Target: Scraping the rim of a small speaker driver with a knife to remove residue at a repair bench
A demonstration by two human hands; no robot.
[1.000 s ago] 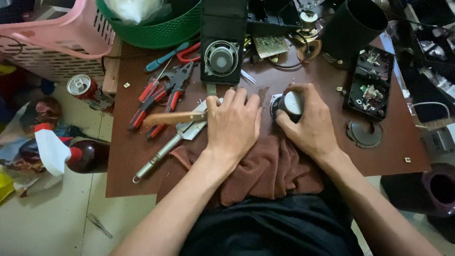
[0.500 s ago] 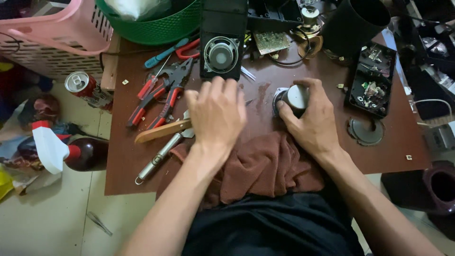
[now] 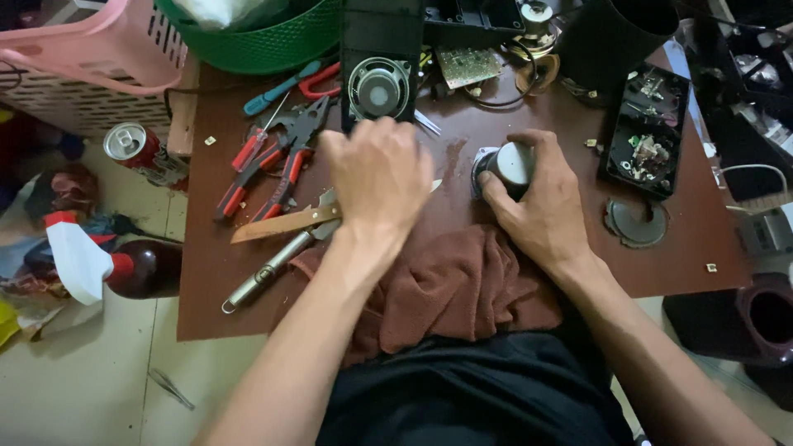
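Lifted off the brown cloth (image 3: 462, 289) since a moment ago, the left hand (image 3: 376, 177) now hovers, blurred, over the knife (image 3: 289, 221) and wrench (image 3: 268, 268), fingers curled loosely and holding nothing. Right hand (image 3: 541, 198) grips a small round speaker part (image 3: 510, 163), its pale grey cap turned up toward the camera, fingers wrapped around its sides; it sits on the brown surface (image 3: 529, 107) just beyond the cloth. The knife's long axis runs left to right, wooden handle at left, blade hidden under the left hand. Red-handled pliers (image 3: 273, 161) lie beside it, angled toward the black speaker box (image 3: 378, 83) at the far edge, whose cone faces up. An open black casing (image 3: 648, 132) of parts lies at right.
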